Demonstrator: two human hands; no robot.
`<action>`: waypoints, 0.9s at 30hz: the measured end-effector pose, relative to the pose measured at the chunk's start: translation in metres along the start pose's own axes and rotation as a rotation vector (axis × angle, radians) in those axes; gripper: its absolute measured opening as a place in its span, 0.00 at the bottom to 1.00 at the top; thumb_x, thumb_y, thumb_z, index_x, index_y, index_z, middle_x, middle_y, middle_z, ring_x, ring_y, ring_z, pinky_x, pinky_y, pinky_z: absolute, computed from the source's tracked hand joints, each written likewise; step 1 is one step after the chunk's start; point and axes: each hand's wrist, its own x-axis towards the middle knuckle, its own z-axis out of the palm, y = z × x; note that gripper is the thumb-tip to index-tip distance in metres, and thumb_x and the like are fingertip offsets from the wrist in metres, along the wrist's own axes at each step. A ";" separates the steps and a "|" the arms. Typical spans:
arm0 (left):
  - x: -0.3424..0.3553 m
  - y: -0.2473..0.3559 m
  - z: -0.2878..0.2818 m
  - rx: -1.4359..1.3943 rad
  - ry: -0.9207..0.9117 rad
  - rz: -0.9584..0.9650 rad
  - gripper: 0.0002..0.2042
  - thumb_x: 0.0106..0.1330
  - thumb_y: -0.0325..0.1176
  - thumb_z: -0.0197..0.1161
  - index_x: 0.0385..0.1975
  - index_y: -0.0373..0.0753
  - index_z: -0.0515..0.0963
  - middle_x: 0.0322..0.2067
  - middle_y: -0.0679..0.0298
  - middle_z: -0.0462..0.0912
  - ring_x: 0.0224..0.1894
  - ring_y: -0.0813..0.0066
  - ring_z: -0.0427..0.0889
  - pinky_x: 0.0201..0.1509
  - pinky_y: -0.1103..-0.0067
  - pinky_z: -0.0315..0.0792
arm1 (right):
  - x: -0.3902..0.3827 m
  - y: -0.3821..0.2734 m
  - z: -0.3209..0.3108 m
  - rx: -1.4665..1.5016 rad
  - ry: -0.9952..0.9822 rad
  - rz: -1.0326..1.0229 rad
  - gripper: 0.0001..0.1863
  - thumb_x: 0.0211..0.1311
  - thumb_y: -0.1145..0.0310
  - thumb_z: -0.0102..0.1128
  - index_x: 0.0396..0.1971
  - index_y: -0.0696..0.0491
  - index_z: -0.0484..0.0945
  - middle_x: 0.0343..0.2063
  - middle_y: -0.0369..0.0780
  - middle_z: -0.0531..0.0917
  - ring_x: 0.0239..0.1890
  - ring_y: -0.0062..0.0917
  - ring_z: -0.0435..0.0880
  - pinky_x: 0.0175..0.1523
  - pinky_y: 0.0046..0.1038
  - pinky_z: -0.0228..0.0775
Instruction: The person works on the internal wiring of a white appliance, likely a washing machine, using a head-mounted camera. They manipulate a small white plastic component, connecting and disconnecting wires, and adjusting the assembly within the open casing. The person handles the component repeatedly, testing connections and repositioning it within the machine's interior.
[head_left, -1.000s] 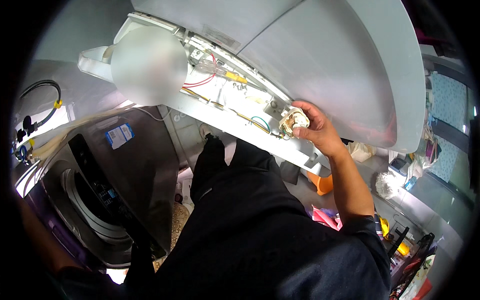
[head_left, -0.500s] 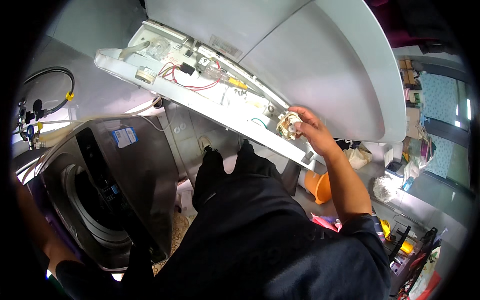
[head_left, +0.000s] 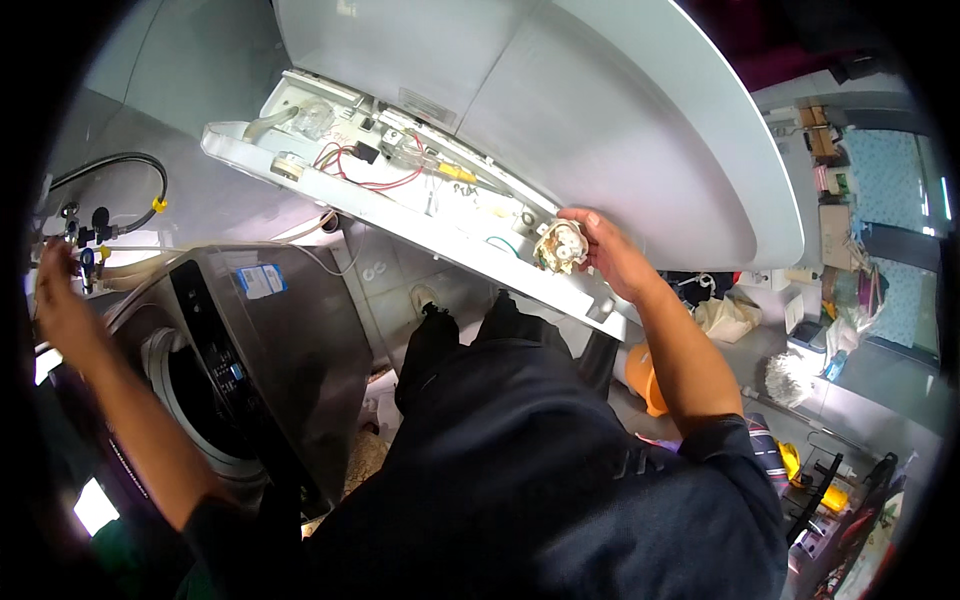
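Note:
My right hand (head_left: 610,255) is shut on a cream plastic component (head_left: 560,243) with small white round parts, at the right end of an open, narrow white housing (head_left: 400,225). Inside lie red wires (head_left: 385,184), a black box (head_left: 365,152) and a yellow-handled tool (head_left: 456,171). Alongside rises a large curved white panel (head_left: 630,130). At the far left, my left hand (head_left: 62,300) is raised beside valves and hose fittings (head_left: 88,255); its fingers are smeared and hard to make out, and whether they touch anything I cannot tell.
A dark washing machine (head_left: 300,340) stands at lower left below a black hose (head_left: 150,165). My legs and a tiled floor (head_left: 390,290) show beneath the housing. At right are an orange bucket (head_left: 640,385), bags (head_left: 725,318), a white fluffy duster (head_left: 785,380) and a black rack (head_left: 825,490).
My left arm has risen from the lower left edge toward the valves. My right hand still holds the component, now turned more face up. The whole view has shifted slightly.

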 end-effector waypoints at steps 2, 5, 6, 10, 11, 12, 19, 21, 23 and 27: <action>-0.075 0.107 0.046 -0.349 -0.185 0.069 0.16 0.75 0.35 0.51 0.54 0.39 0.81 0.48 0.60 0.85 0.56 0.67 0.82 0.59 0.73 0.74 | 0.002 0.004 -0.003 -0.011 -0.004 0.002 0.29 0.77 0.43 0.42 0.63 0.49 0.73 0.45 0.31 0.80 0.43 0.16 0.74 0.44 0.22 0.65; -0.150 0.250 0.084 -0.571 -0.746 -0.008 0.18 0.68 0.30 0.62 0.58 0.38 0.78 0.50 0.59 0.83 0.53 0.67 0.82 0.61 0.73 0.72 | 0.010 0.005 -0.005 -0.003 -0.011 0.015 0.28 0.77 0.44 0.43 0.62 0.49 0.74 0.45 0.32 0.80 0.42 0.17 0.74 0.44 0.22 0.67; -0.166 0.278 0.098 -0.576 -0.860 0.063 0.21 0.66 0.31 0.66 0.59 0.35 0.76 0.55 0.53 0.82 0.58 0.64 0.81 0.62 0.72 0.74 | 0.012 0.004 -0.005 -0.017 -0.024 0.000 0.29 0.77 0.44 0.43 0.63 0.50 0.73 0.45 0.32 0.80 0.42 0.17 0.74 0.44 0.22 0.66; -0.212 0.345 0.143 -0.536 -1.039 0.262 0.38 0.57 0.44 0.72 0.63 0.26 0.69 0.54 0.38 0.79 0.57 0.52 0.81 0.63 0.65 0.72 | 0.014 0.000 -0.003 -0.058 -0.045 -0.037 0.30 0.77 0.44 0.43 0.64 0.51 0.73 0.45 0.33 0.81 0.40 0.16 0.74 0.43 0.21 0.66; -0.217 0.354 0.152 -0.433 -1.052 0.357 0.40 0.55 0.48 0.73 0.63 0.26 0.69 0.51 0.37 0.80 0.54 0.48 0.82 0.61 0.64 0.72 | 0.015 -0.001 -0.004 -0.060 -0.051 -0.043 0.29 0.77 0.44 0.44 0.63 0.51 0.73 0.45 0.33 0.81 0.40 0.16 0.74 0.42 0.21 0.66; -0.221 0.361 0.162 -0.358 -1.101 0.344 0.42 0.54 0.50 0.72 0.63 0.26 0.69 0.49 0.37 0.81 0.53 0.46 0.82 0.60 0.64 0.73 | 0.016 -0.002 -0.003 -0.059 -0.059 -0.050 0.29 0.77 0.44 0.43 0.63 0.51 0.74 0.43 0.33 0.80 0.39 0.16 0.73 0.42 0.21 0.66; -0.221 0.400 0.175 -0.130 -1.372 0.268 0.42 0.52 0.54 0.70 0.58 0.23 0.71 0.37 0.46 0.86 0.47 0.51 0.84 0.60 0.65 0.71 | 0.013 0.000 -0.015 -0.090 -0.110 -0.068 0.28 0.78 0.45 0.42 0.61 0.51 0.75 0.33 0.31 0.73 0.36 0.16 0.72 0.40 0.21 0.68; -0.224 0.393 0.182 -0.189 -1.392 0.227 0.43 0.51 0.54 0.71 0.59 0.24 0.71 0.40 0.44 0.85 0.47 0.50 0.85 0.58 0.65 0.74 | 0.014 0.001 -0.017 -0.092 -0.139 -0.064 0.28 0.78 0.45 0.42 0.61 0.51 0.75 0.33 0.31 0.73 0.36 0.17 0.72 0.40 0.21 0.69; -0.224 0.379 0.195 -0.312 -1.426 0.152 0.46 0.50 0.55 0.73 0.63 0.25 0.69 0.46 0.41 0.84 0.48 0.48 0.85 0.55 0.64 0.77 | 0.013 0.001 -0.020 -0.073 -0.169 -0.050 0.29 0.78 0.44 0.42 0.62 0.51 0.75 0.35 0.32 0.73 0.35 0.17 0.72 0.40 0.21 0.70; -0.210 0.389 0.198 -0.185 -1.478 0.149 0.45 0.50 0.53 0.74 0.64 0.27 0.69 0.48 0.42 0.84 0.49 0.52 0.85 0.53 0.67 0.78 | 0.016 0.010 -0.023 0.098 -0.177 -0.029 0.28 0.78 0.46 0.45 0.62 0.53 0.75 0.38 0.33 0.74 0.36 0.17 0.73 0.42 0.23 0.75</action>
